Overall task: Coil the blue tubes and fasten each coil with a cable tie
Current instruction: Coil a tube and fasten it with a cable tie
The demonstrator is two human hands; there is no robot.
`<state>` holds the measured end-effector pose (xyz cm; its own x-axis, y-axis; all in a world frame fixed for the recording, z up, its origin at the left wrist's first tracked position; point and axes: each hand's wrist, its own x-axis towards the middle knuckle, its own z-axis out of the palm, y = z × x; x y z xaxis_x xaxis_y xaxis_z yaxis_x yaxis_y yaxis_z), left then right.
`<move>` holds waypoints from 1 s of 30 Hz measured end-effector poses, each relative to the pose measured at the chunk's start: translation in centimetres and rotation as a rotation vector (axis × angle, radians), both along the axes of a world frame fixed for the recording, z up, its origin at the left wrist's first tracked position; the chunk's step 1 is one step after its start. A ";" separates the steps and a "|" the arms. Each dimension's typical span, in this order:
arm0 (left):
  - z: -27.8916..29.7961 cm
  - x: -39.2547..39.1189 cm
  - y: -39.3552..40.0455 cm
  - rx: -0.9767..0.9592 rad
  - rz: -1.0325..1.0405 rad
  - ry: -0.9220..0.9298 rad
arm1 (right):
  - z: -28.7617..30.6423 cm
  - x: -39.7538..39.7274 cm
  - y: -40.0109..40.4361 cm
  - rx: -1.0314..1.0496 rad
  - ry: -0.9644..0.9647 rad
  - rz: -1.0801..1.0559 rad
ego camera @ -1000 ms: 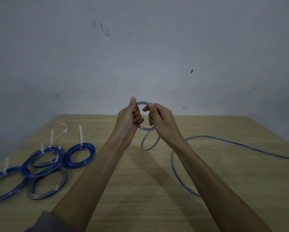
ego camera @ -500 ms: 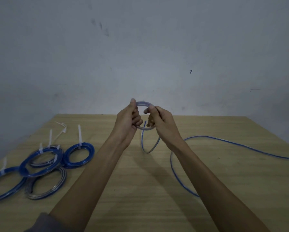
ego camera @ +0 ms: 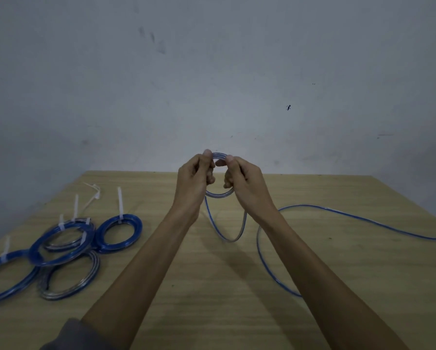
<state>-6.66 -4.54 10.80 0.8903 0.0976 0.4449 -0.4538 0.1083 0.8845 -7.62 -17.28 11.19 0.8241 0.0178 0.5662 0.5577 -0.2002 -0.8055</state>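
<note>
glossy plastic tube (ego camera: pixel 363 221), matt wooden table (ego camera: pixel 237 286)

table (ego camera: pixel 237 311) is a pale yellowish wood with a fine grain running through it. the loose tube (ego camera: pixel 363 223) trailing off to the right is bright blue with a pale, see-through streak along it, and the small loop (ego camera: pixel 219 194) in the hands looks more clear-silvery than blue. tied coils (ego camera: pixel 119 233) on the left are deep blue, one coil (ego camera: pixel 68 286) mostly grey-silver. cable ties (ego camera: pixel 120 203) are white. wall (ego camera: pixel 211 72) is dull grey-white with a few dark smudges. sleeve (ego camera: pixel 78 337) is grey.
</note>
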 end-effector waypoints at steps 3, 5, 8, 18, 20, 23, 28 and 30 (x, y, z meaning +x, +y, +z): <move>0.2 -0.1 -1.3 -0.300 -0.038 0.120 | -0.2 -0.5 1.2 0.083 -0.006 -0.021; -0.1 -0.2 -1.8 -0.364 -0.039 0.138 | -0.3 -0.8 1.7 0.119 0.018 -0.031; -0.3 -0.5 -1.3 -0.238 -0.011 0.138 | 0.1 -0.6 0.9 0.008 0.029 -0.043; 0.6 0.0 -0.3 0.074 0.004 -0.019 | -0.7 -0.9 0.2 0.043 0.057 -0.004; 0.1 0.0 -0.9 -0.010 0.010 0.015 | -0.6 -1.1 0.4 0.050 0.058 -0.024; -0.8 0.0 -0.6 0.050 -0.050 0.040 | -0.1 -0.6 -0.1 -0.066 0.066 -0.048; -0.7 -0.1 -0.2 0.232 -0.052 -0.066 | 0.5 -0.3 -1.5 -0.170 0.094 -0.009; -0.2 -0.2 -1.1 0.003 0.018 -0.014 | 0.3 -0.5 -1.3 -0.072 0.089 0.018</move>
<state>-6.85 -5.66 10.58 0.8820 0.1122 0.4577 -0.4681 0.0974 0.8783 -8.14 -18.54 11.51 0.8705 0.0711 0.4871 0.4883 -0.2504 -0.8360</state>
